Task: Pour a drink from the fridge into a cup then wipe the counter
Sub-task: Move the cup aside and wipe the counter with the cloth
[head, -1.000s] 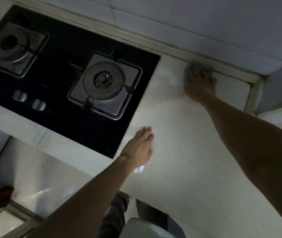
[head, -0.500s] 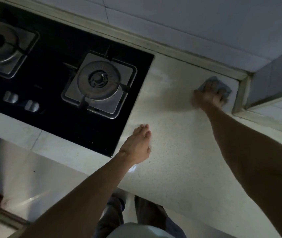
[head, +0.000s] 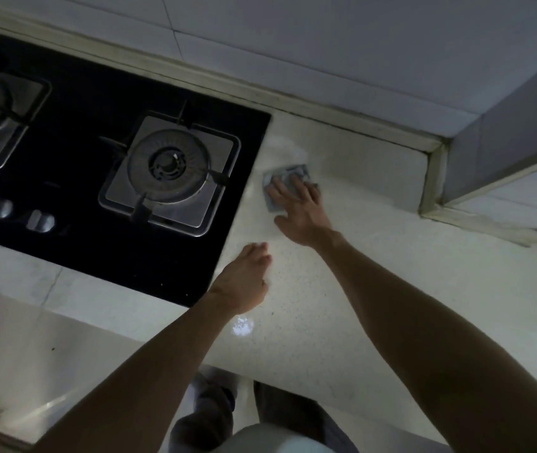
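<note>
A small grey cloth lies flat on the pale speckled counter, just right of the hob. My right hand presses down on the cloth with its fingers spread over it. My left hand rests on the counter near the hob's front right corner, fingers together and holding nothing. No cup or drink shows in the head view.
A black glass gas hob with two burners and two knobs fills the left. A tiled wall runs behind the counter, and a raised ledge closes the right corner. The counter's front edge is near my legs.
My right hand has slid the cloth from the back right corner toward the hob and nearer to me. The left hand has stayed in place.
</note>
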